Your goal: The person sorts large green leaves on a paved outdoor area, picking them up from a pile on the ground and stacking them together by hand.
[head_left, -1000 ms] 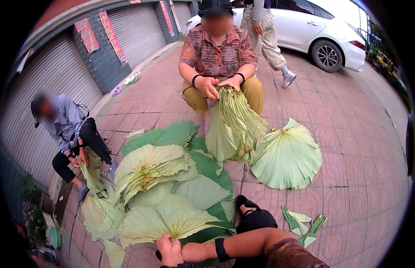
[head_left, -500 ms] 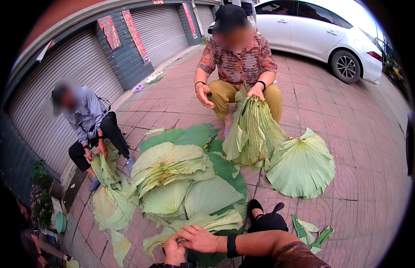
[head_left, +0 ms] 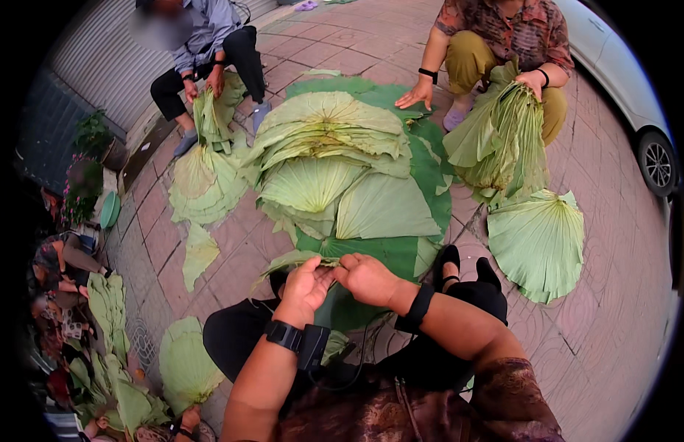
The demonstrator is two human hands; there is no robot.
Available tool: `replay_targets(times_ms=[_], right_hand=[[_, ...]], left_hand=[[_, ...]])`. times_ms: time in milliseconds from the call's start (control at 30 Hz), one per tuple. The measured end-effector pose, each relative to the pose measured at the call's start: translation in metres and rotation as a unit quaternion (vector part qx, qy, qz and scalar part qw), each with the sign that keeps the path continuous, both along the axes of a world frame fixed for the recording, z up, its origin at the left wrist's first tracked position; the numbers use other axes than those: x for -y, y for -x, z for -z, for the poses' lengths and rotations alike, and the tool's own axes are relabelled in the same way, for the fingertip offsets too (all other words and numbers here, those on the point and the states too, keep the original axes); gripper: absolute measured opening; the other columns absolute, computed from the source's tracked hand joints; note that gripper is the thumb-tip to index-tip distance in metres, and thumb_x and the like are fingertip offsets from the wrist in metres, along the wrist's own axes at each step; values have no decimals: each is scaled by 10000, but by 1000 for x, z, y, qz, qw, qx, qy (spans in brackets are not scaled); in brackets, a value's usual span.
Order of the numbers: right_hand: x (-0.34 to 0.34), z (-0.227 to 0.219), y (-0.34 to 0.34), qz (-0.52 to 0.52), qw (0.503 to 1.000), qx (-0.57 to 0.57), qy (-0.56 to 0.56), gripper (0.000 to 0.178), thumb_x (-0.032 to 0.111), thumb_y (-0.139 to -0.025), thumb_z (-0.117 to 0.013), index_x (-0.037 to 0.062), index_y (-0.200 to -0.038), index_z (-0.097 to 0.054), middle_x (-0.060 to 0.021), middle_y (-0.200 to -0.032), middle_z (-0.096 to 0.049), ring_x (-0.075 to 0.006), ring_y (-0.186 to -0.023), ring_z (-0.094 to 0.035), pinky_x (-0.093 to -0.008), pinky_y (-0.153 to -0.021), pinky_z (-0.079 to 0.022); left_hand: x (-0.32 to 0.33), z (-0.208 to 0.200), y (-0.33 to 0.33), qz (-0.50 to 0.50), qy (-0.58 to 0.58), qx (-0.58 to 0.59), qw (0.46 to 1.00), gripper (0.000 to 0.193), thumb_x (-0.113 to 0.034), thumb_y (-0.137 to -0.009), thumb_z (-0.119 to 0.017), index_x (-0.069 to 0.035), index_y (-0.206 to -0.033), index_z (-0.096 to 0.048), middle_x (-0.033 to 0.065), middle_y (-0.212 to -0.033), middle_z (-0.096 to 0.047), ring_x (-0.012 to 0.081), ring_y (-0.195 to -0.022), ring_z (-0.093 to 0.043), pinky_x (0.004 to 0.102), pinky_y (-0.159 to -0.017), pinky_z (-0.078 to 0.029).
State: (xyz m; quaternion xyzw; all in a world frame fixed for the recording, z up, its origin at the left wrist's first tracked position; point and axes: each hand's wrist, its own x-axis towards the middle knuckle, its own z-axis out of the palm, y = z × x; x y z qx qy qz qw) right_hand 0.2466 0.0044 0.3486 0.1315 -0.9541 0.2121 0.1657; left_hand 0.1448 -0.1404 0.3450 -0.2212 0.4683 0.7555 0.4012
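Note:
Close in front of me, my left hand (head_left: 306, 286) and my right hand (head_left: 366, 279) are closed on the stem end of a pale green lotus leaf (head_left: 292, 259). The two hands almost touch, and the fingers hide part of the leaf. Just beyond them rises a layered pile of lotus leaves (head_left: 312, 184), pale and browned along some edges. Darker green leaves (head_left: 386, 252) lie flat beneath that pile.
Facing me at right, a co-worker's hand (head_left: 532, 82) grips bunched leaves (head_left: 507, 136); a fan-shaped leaf (head_left: 537, 243) lies nearby. Another person (head_left: 209, 44) at left holds leaves. More people and leaves (head_left: 187, 365) are at lower left. A white car (head_left: 614, 66) stands at right.
The view has tilted down and turned left. My hands have lifted the leaf off the pile's near edge toward me. The facing co-worker's free hand has lowered to the green leaves.

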Motion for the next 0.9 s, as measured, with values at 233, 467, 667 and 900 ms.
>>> replay_targets(times_ms=[233, 467, 667, 900], right_hand=[[-11, 6, 13, 45, 998, 47, 5, 137, 34, -659, -579, 20, -793, -553, -155, -783, -555, -338, -751, -591, -408, -658, -505], [14, -3, 10, 44, 998, -18, 27, 109, 64, -687, -588, 30, -776, -534, -142, -795, -541, -331, -729, -582, -408, -635, -500], [61, -14, -7, 40, 996, -55, 50, 261, 130, -710, -671, 21, -931, -584, -157, -893, -552, -326, -791, -579, -390, -705, -507], [108, -14, -3, 69, 982, -39, 173, 240, 98, -758, -682, 48, -981, -610, -154, -905, -579, -336, -772, -593, -391, -676, -509]], left_hand=[[49, -42, -14, 231, 48, -84, 968, 234, -218, -933, -527, -5, -1021, -572, 165, -968, -655, 228, -824, -660, 321, -691, -558], [49, 3, -53, 182, -40, 15, 982, 706, -516, -808, -651, -131, -1329, -370, 128, -1348, -372, 362, -1162, -448, 527, -931, -404], [56, 17, -34, 195, -165, -58, 965, 626, -485, -825, -648, -114, -1280, -430, 62, -1219, -492, 221, -1092, -496, 473, -897, -444], [96, 21, -31, 133, -162, -35, 977, 398, -395, -863, -643, -146, -1154, -533, 5, -1100, -536, 158, -991, -499, 429, -819, -424]])
